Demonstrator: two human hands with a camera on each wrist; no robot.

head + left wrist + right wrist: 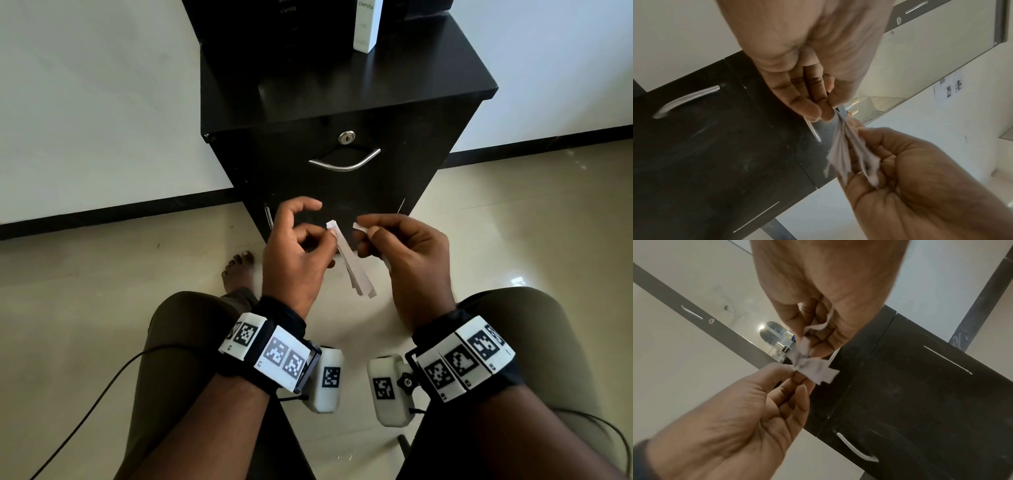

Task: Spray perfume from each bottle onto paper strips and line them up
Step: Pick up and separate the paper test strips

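Note:
My left hand (329, 235) pinches the top of a fanned bunch of several white paper strips (354, 270), which hang down in front of the black cabinet. My right hand (367, 233) pinches a single strip (359, 226) just right of the bunch. In the left wrist view the bunch (840, 151) spreads from my left fingertips (818, 112) toward my right palm. From the right wrist, a curled strip (818, 326) sits in my right fingers, and the bunch (818, 371) is in my left. A white perfume box (367, 24) stands on the cabinet top. Two silver-capped dark bottles (784, 344) show small beyond my fingers.
The black cabinet (394, 85) stands straight ahead, its drawer front bearing a metal handle (344, 161) and a lock. Black boxes (246, 31) sit at its back left. I am seated with my knees apart, a bare foot (239, 270) on the tiled floor. A cable (102, 394) runs at left.

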